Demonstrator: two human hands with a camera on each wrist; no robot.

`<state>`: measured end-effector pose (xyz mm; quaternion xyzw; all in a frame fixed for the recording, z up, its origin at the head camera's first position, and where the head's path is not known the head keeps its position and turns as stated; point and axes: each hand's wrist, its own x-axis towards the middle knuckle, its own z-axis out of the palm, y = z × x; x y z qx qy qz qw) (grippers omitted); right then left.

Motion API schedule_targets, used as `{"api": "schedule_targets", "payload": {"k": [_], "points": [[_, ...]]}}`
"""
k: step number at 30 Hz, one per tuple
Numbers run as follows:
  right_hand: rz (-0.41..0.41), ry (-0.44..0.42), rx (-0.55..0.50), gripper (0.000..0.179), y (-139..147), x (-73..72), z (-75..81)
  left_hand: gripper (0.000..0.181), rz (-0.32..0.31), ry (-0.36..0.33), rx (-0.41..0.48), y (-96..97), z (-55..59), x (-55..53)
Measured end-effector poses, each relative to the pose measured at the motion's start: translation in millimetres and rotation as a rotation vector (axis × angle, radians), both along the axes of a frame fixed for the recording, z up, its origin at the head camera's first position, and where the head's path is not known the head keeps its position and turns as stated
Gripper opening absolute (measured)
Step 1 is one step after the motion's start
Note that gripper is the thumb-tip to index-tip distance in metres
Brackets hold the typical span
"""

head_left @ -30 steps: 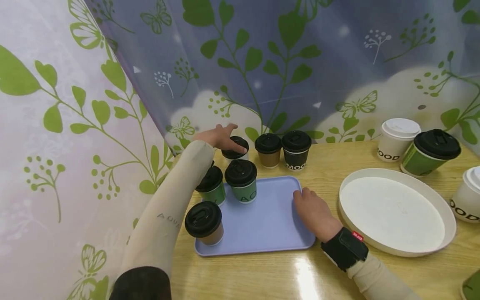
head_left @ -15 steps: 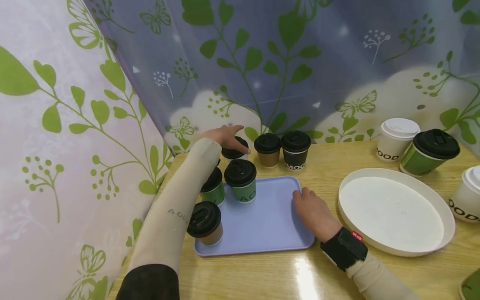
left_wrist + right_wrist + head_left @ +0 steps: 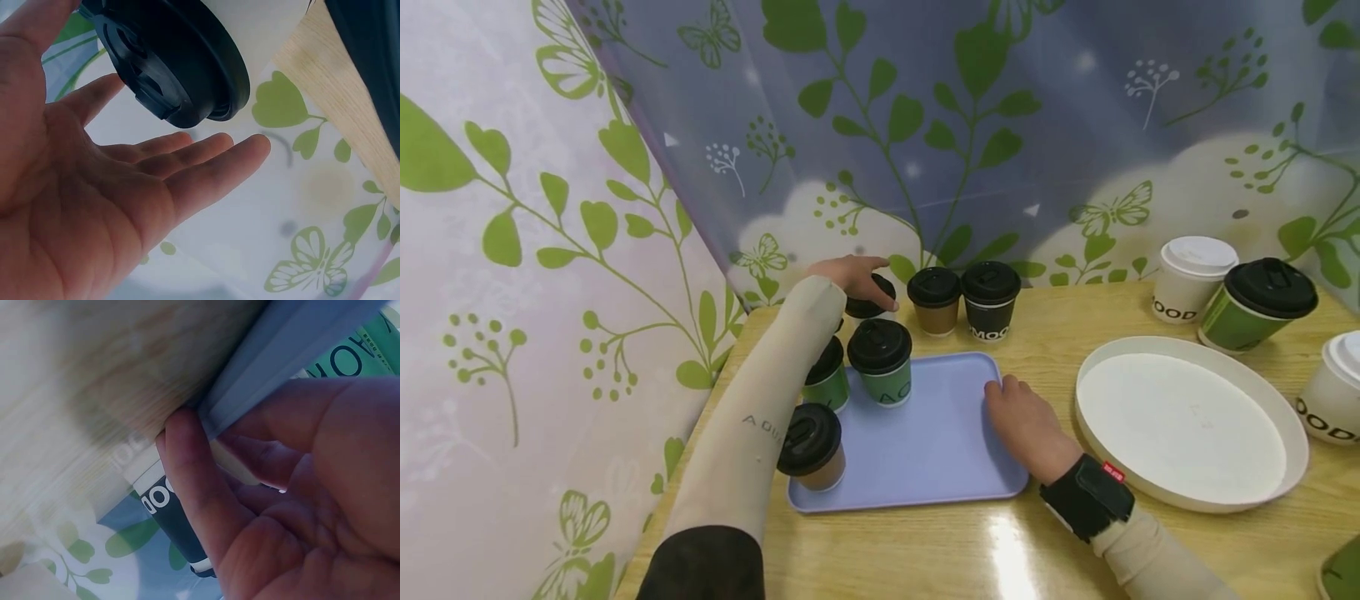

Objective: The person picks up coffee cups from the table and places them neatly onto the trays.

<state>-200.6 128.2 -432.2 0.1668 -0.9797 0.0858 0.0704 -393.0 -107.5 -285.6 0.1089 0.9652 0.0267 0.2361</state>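
Note:
My left hand (image 3: 854, 277) hovers round the black lid (image 3: 187, 56) of a white paper coffee cup (image 3: 887, 315) at the back left. Its fingers are spread, with a gap between palm and lid in the left wrist view. A lilac tray (image 3: 940, 450) lies on the table. My right hand (image 3: 1030, 425) pinches the tray's right rim, fingertips low against its outer side in the right wrist view. On the tray's left part stand a green cup (image 3: 882, 367), a second green cup (image 3: 826, 385) partly behind my left sleeve, and a brown cup (image 3: 822, 475) at the front corner.
A brown cup (image 3: 936, 312) and a black cup (image 3: 991, 312) stand behind the tray, near the patterned curtain. To the right are a round white tray (image 3: 1086, 408), a white cup (image 3: 1187, 287), a tilted green cup (image 3: 1240, 321) and another white cup (image 3: 1330, 408).
My left hand has shifted slightly right and lower over the white cup's lid, its forearm following. The right hand and the tray stay put.

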Motion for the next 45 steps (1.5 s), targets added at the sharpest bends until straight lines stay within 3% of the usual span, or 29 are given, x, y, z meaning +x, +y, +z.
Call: {"api": "schedule_targets", "payload": {"k": [7,14,31,45], "points": [[0.005,-0.03,-0.004,0.011,-0.8,0.0,2.2,0.095,-0.015,-0.01,0.011,2.2,-2.9,1.5],[0.01,0.023,-0.01,0.009,-0.8,-0.2,-0.3,0.093,-0.01,-0.002,0.008,2.3,-5.5,2.4],[0.005,0.039,-0.014,0.007,-0.7,0.2,-1.0,0.095,-0.021,0.006,0.027,1.4,-10.4,-1.6],[0.001,0.005,0.008,0.009,0.2,-0.1,-1.3,0.088,-0.044,0.054,0.062,-0.2,-8.1,5.1]]}}
